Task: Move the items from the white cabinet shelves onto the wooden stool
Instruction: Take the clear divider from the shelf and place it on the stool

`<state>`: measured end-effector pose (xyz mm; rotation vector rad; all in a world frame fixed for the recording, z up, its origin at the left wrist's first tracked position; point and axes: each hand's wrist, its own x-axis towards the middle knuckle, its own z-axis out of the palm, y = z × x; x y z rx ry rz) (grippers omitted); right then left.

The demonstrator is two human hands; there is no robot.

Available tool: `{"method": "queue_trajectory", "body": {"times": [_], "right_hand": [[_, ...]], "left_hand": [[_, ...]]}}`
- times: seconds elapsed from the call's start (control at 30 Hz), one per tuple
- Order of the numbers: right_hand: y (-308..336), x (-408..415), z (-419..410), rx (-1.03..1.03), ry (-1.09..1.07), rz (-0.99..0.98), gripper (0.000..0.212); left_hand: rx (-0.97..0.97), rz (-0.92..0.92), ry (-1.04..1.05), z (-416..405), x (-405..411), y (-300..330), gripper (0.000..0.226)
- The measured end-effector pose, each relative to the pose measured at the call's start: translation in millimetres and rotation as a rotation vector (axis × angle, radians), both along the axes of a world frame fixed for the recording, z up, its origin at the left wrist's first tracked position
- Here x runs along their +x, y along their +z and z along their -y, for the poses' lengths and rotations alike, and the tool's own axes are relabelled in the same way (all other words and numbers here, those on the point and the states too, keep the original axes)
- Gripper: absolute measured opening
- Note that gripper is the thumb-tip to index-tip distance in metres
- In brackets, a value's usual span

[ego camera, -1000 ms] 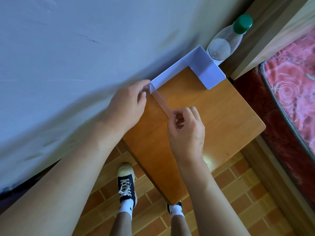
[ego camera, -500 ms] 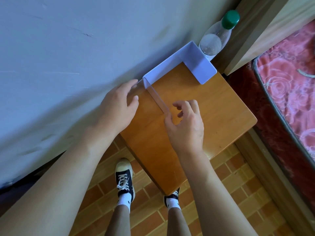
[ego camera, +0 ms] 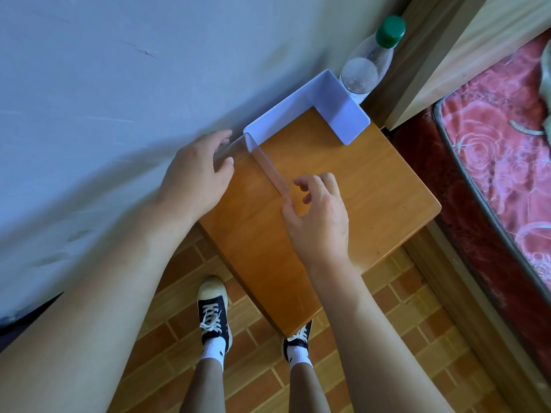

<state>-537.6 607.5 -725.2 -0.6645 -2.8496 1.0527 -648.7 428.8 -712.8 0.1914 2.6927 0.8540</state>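
Note:
A white plastic organizer (ego camera: pixel 337 114) stands on the wooden stool (ego camera: pixel 357 210), at its far edge against the wall. Its back and right walls are white and its left wall is a clear panel (ego camera: pixel 269 168). My left hand (ego camera: pixel 193 180) lies open at the organizer's left corner, fingers straight, close to or touching it. My right hand (ego camera: pixel 319 216) hovers at the front end of the clear panel with fingers spread and loosely bent, holding nothing. The white cabinet is out of view.
A clear bottle with a green cap (ego camera: pixel 366 70) stands behind the organizer in the corner. A pale wall (ego camera: pixel 119 84) runs along the left. A bed with a red floral mattress (ego camera: pixel 492 150) and a wooden frame is on the right. My feet (ego camera: pixel 213 311) stand on brick-patterned floor.
My right hand pinched the front end of the clear panel a second ago; its fingers have opened and let go. My left hand's fingers have straightened beside the corner.

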Motion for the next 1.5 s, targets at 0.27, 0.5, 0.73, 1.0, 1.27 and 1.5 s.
{"method": "queue_trajectory", "body": {"times": [0.27,0.5,0.73,1.0,1.27,1.5], "right_hand": [[-7,-5,4,-0.046,-0.015,-0.058,0.013],[-11,-7,5,-0.068,-0.028,-0.065,0.013],[-7,-9,5,-0.033,-0.017,-0.036,0.013],[9,-3,0,0.001,-0.019,-0.020,0.024],[55,-7,-14,-0.030,0.027,-0.006,0.035],[129,-17,-29,-0.051,0.045,-0.080,0.039]], "left_hand": [[-0.041,0.043,-0.065,-17,-13,-5,0.047],[-0.049,0.056,-0.066,-19,-12,-2,0.048],[-0.043,0.070,-0.072,-16,-14,-1,0.052],[-0.032,0.030,-0.021,4,-2,17,0.049],[0.011,-0.025,0.045,23,18,67,0.041],[0.056,-0.109,0.019,23,16,139,0.043]]}}
